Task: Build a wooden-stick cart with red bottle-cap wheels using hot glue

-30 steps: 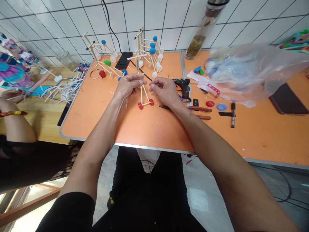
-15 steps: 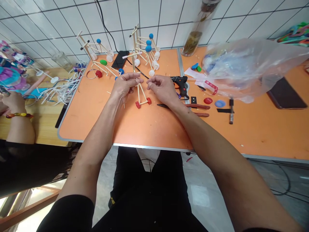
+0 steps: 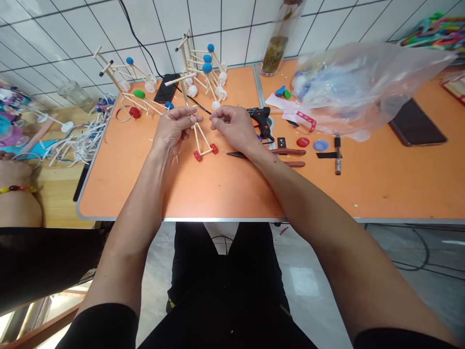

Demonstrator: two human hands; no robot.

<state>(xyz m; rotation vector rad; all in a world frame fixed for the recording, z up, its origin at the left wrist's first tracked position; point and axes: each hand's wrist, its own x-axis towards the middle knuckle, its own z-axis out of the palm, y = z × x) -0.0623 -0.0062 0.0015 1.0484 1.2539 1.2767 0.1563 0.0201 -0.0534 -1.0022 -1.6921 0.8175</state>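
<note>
My left hand point(image 3: 177, 127) has its thumb and fingers closed on the narrow upper end of a small wooden-stick frame point(image 3: 206, 151). That frame spreads downward into a triangle, with a red bottle cap point(image 3: 214, 149) at one lower corner and another red piece at the other. Just right of it, my right hand point(image 3: 232, 127) is held in a pinch; whatever lies between its fingertips, if anything, is too small to make out. Behind my hands stands a larger stick structure point(image 3: 185, 48) with blue and white caps. Farther left sits a similar one point(image 3: 118, 82) with a green cap.
Right of my right hand lie a black glue gun point(image 3: 262, 118), red-handled pliers point(image 3: 290, 151), loose caps point(image 3: 302, 142) and a marker point(image 3: 338, 155). A plastic bag point(image 3: 348, 87) partly covers a dark phone point(image 3: 417, 123). At far left rests another person's arm point(image 3: 18, 203).
The view has shifted, so the table's things appear farther left. My hands keep nearly the same pose by the stick frame. The other person's hand has moved toward the left edge.
</note>
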